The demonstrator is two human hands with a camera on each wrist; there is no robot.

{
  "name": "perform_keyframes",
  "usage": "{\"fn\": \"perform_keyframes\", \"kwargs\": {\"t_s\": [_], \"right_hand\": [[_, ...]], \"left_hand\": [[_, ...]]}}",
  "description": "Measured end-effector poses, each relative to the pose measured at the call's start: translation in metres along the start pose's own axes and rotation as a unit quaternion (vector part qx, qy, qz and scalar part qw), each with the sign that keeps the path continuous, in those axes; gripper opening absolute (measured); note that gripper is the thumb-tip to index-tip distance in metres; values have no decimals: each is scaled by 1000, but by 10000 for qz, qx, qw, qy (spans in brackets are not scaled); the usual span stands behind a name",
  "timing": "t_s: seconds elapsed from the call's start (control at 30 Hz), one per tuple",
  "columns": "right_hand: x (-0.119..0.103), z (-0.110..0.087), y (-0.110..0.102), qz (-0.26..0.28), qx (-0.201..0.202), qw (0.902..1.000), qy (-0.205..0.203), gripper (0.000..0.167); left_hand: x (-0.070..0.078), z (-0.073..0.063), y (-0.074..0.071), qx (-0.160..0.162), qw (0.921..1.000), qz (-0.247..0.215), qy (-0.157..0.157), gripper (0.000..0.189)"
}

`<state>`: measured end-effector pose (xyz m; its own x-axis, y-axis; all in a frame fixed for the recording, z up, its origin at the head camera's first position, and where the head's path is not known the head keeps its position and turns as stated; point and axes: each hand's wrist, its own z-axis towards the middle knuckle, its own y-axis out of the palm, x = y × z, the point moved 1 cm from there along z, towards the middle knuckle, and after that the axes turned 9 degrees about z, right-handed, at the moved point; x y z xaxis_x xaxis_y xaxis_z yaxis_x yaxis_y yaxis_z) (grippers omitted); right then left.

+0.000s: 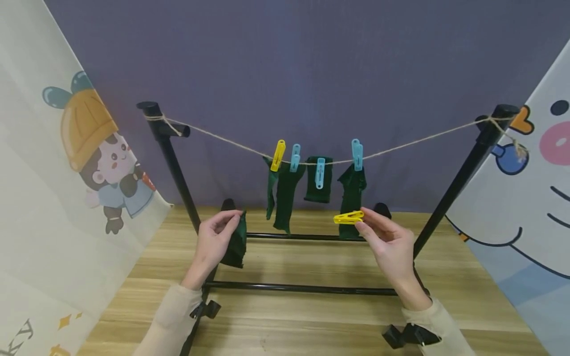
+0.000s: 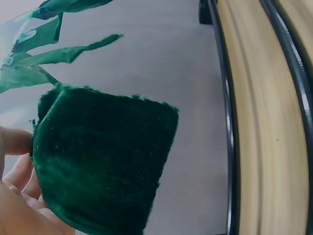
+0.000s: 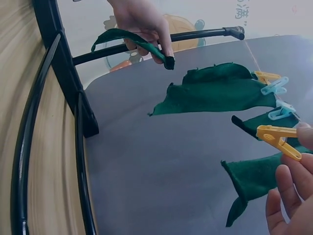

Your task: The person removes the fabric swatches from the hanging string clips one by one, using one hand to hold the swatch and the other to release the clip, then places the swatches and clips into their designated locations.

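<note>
My left hand (image 1: pixel 213 242) pinches the top edge of a dark green cloth piece (image 2: pixel 107 156), which hangs down below the fingers, left of the line. In my right hand (image 1: pixel 394 247) a yellow clothespin (image 1: pixel 348 217) is held between thumb and fingers, pointing left. Behind the hands a twine line (image 1: pixel 418 141) sags between two black posts. Several green cloth pieces hang from it, among them a long strip (image 1: pixel 285 202), a short piece (image 1: pixel 318 195) and a right-hand piece (image 1: pixel 352 198). One yellow clothespin (image 1: pixel 278 155) and several blue clothespins (image 1: pixel 320 173) grip them.
A black frame stands on the wood-grain table (image 1: pixel 285 326), with a left post (image 1: pixel 178 173), a right post (image 1: pixel 458 183) and low crossbars (image 1: pixel 303 288). A grey-blue backdrop (image 1: pixel 285 74) rises behind. Cartoon-printed panels (image 1: pixel 40 198) flank both sides.
</note>
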<state>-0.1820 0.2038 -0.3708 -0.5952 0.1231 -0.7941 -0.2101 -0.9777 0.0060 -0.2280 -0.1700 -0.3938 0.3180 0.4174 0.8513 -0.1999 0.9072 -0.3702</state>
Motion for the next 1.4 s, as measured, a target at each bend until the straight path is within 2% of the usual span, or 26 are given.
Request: {"fn": "perform_keyframes", "kwargs": {"t_s": [0.17, 0.37, 0.67, 0.83, 1.1, 1.27, 1.4], "right_hand": [[7, -4, -4, -133, -52, 9997, 216, 32], [12, -9, -10, -178, -111, 9990, 391, 33], [23, -19, -22, -374, -357, 9968, 609, 31], [30, -26, -28, -500, -421, 9942, 850, 31], [38, -36, -35, -732, -600, 9907, 981, 32], [43, -46, -41, -717, -662, 9871, 1273, 33], [47, -54, -44, -582, -705, 9846, 1487, 34]], "left_hand": [[-8, -6, -1, -129, 9997, 131, -163, 23], [-16, -12, -3, -177, 9995, 142, -210, 23], [-29, -22, -3, -327, 9979, 156, -539, 24], [-35, -29, -2, -365, 9969, 319, -620, 24], [-46, -42, -1, -446, 9952, 536, -692, 21], [-52, -52, -3, -643, 9926, 448, -924, 22], [-57, -56, -6, -674, 9906, 419, -1114, 23]]}}
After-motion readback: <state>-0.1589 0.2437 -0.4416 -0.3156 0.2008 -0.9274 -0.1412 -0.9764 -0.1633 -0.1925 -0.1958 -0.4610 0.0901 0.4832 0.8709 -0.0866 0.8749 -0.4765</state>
